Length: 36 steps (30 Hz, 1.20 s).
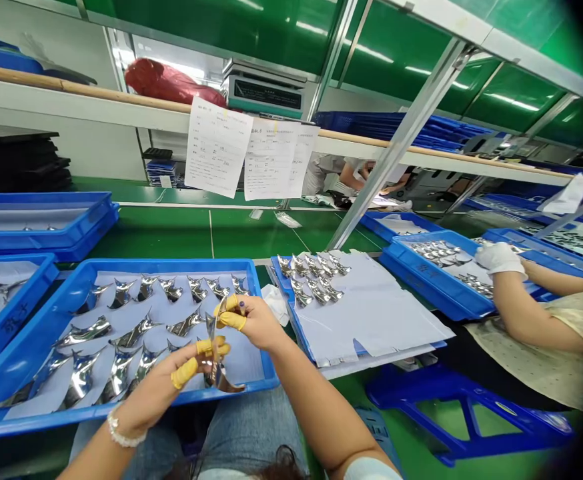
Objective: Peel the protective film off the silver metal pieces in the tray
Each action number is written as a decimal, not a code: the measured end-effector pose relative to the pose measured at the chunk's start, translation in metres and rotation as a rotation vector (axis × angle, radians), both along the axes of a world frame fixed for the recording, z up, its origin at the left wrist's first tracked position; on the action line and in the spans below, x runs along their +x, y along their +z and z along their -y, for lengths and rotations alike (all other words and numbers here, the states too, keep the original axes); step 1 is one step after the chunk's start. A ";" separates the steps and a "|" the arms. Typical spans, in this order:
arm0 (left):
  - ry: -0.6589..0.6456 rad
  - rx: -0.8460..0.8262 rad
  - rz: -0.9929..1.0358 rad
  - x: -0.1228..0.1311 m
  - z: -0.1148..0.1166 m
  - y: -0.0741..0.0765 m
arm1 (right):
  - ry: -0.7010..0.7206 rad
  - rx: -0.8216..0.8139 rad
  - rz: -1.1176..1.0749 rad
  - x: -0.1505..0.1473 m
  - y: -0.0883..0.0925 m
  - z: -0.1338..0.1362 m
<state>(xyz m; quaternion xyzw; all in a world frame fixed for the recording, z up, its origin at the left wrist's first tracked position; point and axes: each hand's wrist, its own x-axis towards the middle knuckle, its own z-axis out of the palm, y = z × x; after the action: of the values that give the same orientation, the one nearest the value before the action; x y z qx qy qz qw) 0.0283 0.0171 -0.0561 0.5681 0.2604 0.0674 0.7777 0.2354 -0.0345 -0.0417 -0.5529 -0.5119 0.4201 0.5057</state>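
My left hand (171,377) and my right hand (249,320), both with yellow finger cots, grip one shiny curved metal part (216,363) between them. The left pinches its lower end, the right its upper tip. They hold it above the near right corner of a blue tray (84,277) lined with white paper. Several similar polished metal parts (131,333) lie in rows in that tray.
To the right, a paper-covered tray (371,313) carries several more parts. A co-worker's white-gloved hand (499,257) reaches into another blue tray (436,280). More blue trays sit at left (41,220). Paper sheets (249,153) hang from a shelf. A blue stool (466,407) stands below.
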 end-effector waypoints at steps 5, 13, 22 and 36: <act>0.255 -0.349 0.199 0.018 0.025 0.018 | -0.116 0.072 -0.530 -0.032 -0.012 -0.001; 0.471 -0.607 0.278 0.009 0.014 0.026 | -0.208 -0.107 -0.783 -0.052 -0.009 0.030; 0.469 -0.629 0.248 0.004 0.017 0.030 | -0.116 -0.141 -0.832 -0.068 0.006 0.042; 0.445 -0.279 0.073 0.004 0.018 0.038 | -0.113 -0.160 -0.792 -0.067 -0.002 0.044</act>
<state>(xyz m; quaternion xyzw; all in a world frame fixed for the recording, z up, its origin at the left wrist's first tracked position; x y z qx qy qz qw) 0.0325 -0.0011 -0.0185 0.3812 0.3574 0.2208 0.8235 0.1685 -0.0789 -0.0437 -0.4133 -0.2123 0.6104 0.6415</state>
